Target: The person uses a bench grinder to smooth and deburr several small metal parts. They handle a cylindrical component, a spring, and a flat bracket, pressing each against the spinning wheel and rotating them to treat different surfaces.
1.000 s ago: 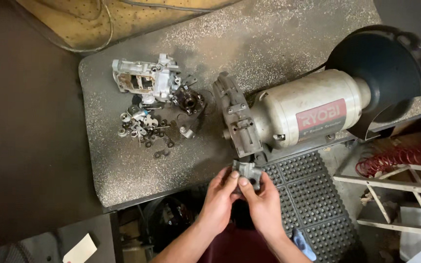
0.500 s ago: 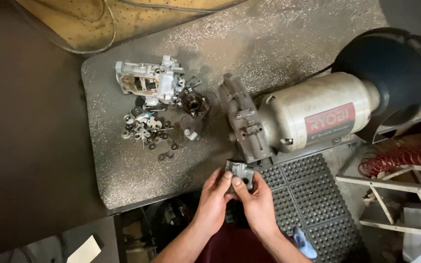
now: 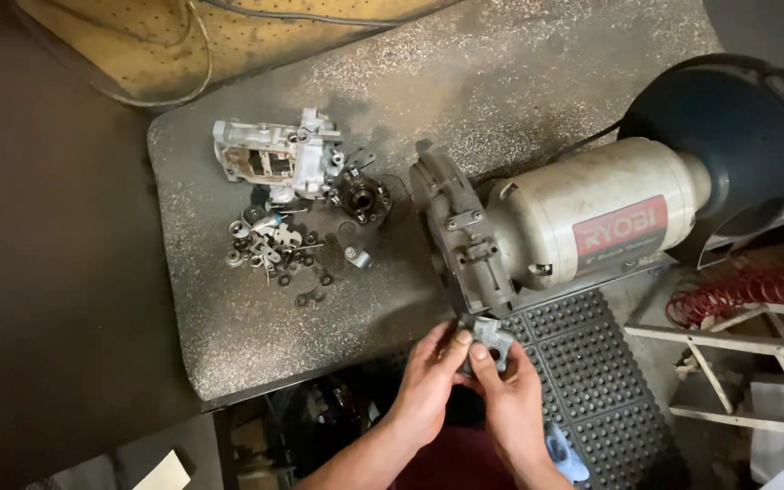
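1. The left hand [image 3: 428, 377] and the right hand [image 3: 508, 399] meet at about 6 o'clock in the head view, just off the near edge of the speckled grey worktop [image 3: 229, 336].
2. Both hands are closed on a small grey metal casting [image 3: 487, 338]. The left thumb and fingertips pinch its left side, and the right thumb presses on its face from below.
3. The casting has a dark round hole near its middle; finer detail is too small to tell. It sits just beside the lower end of the bench grinder's left guard housing [image 3: 460, 238], at about 12 o'clock from the hands.
4. The bench grinder [image 3: 583, 227] lies across the worktop's right part, with a cream motor body, a red label and a dark wheel guard [image 3: 728, 145] at 2 o'clock.
5. At 10 o'clock from the hands stands a silver machined aluminium housing [image 3: 274, 159], with a dark round geared part [image 3: 362, 197] touching its right side.
6. Just below it lies a scatter of small washers, clips and screws [image 3: 274, 245], well apart from the hands.
7. A black studded rubber mat [image 3: 592, 381] lies under and right of the hands.
8. A red coiled hose [image 3: 746, 290] sits at 3 o'clock.
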